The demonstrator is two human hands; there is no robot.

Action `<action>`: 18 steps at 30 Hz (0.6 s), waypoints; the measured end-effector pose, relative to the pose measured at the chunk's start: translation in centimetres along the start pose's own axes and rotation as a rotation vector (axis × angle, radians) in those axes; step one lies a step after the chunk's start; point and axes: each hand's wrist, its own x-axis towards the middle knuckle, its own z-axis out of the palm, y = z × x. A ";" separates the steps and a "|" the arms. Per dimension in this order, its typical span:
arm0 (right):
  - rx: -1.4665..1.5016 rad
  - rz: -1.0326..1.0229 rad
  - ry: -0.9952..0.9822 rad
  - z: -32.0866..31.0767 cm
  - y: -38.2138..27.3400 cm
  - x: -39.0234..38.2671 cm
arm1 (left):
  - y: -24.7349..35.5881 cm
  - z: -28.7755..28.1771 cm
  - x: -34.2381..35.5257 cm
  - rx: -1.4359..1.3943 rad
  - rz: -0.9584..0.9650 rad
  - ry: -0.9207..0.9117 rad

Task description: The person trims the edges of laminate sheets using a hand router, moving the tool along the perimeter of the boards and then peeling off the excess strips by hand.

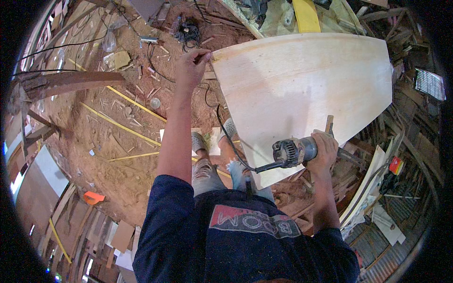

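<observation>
A large pale plywood panel with a curved far edge lies in front of me. At its far left corner is my left hand, arm stretched out and fingers pinched together; what is between them is too small to make out. My right hand is wrapped round a corded trim router, held tilted on its side over the panel's near right part. The router's flat base points away to the right. Its black cord loops off to the left across the panel's edge.
Wood scraps and yellow strips litter the dirt floor on the left. A curved brown timber juts in there. A yellow board lies beyond the panel. Stacked timber stands at the right. An orange object lies lower left.
</observation>
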 end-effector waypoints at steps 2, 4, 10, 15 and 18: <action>0.018 -0.001 0.016 -0.1 -0.5 0.0 | 0.2 -0.5 0.0 0.048 0.027 -0.013; 0.029 0.006 0.019 -0.2 -0.7 -0.2 | 0.5 -0.6 0.6 0.113 0.143 -0.038; 0.032 -0.039 0.043 -0.7 -1.2 0.0 | -6.6 0.6 2.7 0.060 -0.209 -0.132; 0.024 -0.005 0.059 -0.9 -1.6 1.5 | -6.2 0.8 1.4 -0.825 -0.545 -0.169; 0.018 0.006 0.057 -0.4 -1.6 2.6 | -4.5 -0.1 0.9 -0.883 -0.552 -0.213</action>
